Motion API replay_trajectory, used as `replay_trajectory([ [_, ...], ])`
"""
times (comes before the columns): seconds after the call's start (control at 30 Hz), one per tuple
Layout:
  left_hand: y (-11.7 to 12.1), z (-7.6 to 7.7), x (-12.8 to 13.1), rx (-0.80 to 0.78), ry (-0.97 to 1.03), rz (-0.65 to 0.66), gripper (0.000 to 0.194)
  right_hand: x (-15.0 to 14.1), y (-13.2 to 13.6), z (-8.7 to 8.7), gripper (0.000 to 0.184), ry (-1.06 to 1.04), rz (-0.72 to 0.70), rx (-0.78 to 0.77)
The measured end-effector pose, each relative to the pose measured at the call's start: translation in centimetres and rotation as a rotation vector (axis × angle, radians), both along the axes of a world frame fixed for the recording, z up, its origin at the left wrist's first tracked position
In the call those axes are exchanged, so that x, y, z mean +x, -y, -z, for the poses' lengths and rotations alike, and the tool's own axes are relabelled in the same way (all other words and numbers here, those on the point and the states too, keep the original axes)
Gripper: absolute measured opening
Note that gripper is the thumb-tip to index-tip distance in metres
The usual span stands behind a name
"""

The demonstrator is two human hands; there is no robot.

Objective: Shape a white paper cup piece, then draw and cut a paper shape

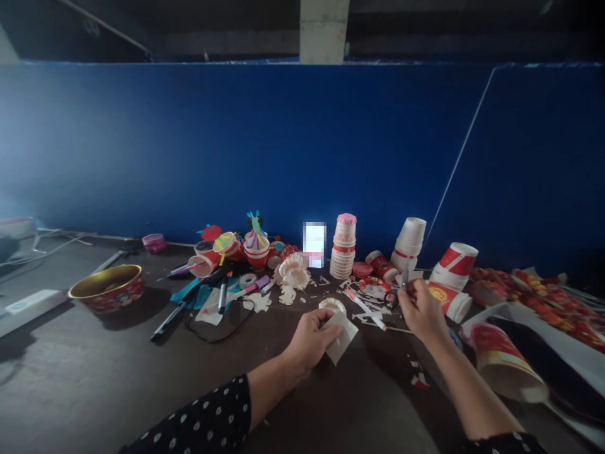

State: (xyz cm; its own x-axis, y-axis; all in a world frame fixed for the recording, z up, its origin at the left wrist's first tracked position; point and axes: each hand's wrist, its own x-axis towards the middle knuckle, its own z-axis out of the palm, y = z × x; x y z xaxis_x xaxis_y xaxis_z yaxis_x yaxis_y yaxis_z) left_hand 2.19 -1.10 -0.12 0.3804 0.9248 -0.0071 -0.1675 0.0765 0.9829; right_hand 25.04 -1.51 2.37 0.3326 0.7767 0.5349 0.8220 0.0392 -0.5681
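Nearest the camera, two bare forearms coming out of black sleeves [198, 419] dotted with white, angled in over a dark brown counter [94, 378]. The left hand [309, 340] closed on a white paper piece [343, 337], gripping it just above the surface, beside a round paper ring [332, 306]. The right hand [422, 310] raised a little higher, fingertips [410, 289] pinched on a slim silvery item [405, 277], too small to identify, just above black-handled scissors [390, 299]. Around both hands, a red-capped marker [366, 310] and scattered paper scraps [418, 378].

Farther along the counter, a white paper flower [293, 271], a roll of tape [247, 280], a black marker [167, 320] and a gold-lined red bowl [106, 289] out to the left. Beyond the hands, a stack of paper cups [343, 246] topped with pink, and a red-and-white paper cup [505, 362] on its side at the right, next to red-and-gold patterned paper [534, 302]. A blurred-out white patch [314, 244] just left of the stack. Behind everything, a deep blue wall [236, 145] crossed by one thin white line, with a concrete pillar [324, 31] above it under a dark ceiling.
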Motion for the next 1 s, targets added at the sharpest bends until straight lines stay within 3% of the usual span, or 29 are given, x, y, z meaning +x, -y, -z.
replay_trajectory([
  [0.13,-0.1,-0.4,-0.2,-0.081,0.112,-0.027,0.029,-2.8,0.4,-0.4,0.014,-0.282,-0.422,-0.168],
  [0.3,-0.3,-0.5,-0.3,-0.082,0.175,-0.069,0.033,-5.6,1.2,-0.1,0.009,-0.121,-0.623,-0.231],
  [0.47,-0.5,-0.4,-0.4,-0.056,0.172,-0.105,0.032,-7.2,1.8,0.3,0.014,-0.241,-0.827,-0.361],
  [0.57,-0.9,-0.5,-0.7,-0.046,0.186,-0.148,0.030,-7.7,2.0,0.3,0.026,-0.447,-0.885,-0.469],
  [0.73,-1.5,-0.9,-1.1,-0.050,0.238,-0.201,0.030,-7.9,2.3,0.4,0.043,-0.771,-0.817,-0.606],
  [0.83,-1.6,-0.9,-1.2,-0.045,0.243,-0.207,0.028,-8.3,2.7,0.5,0.035,-0.882,-0.919,-0.670],
  [0.93,-1.4,-1.0,-1.3,-0.056,0.225,-0.211,0.027,-8.9,2.9,0.6,0.043,-1.021,-1.039,-0.670],
  [1.0,-1.3,-1.1,-1.3,-0.067,0.220,-0.200,0.028,-9.1,2.9,0.8,0.048,-1.079,-1.046,-0.687],
])
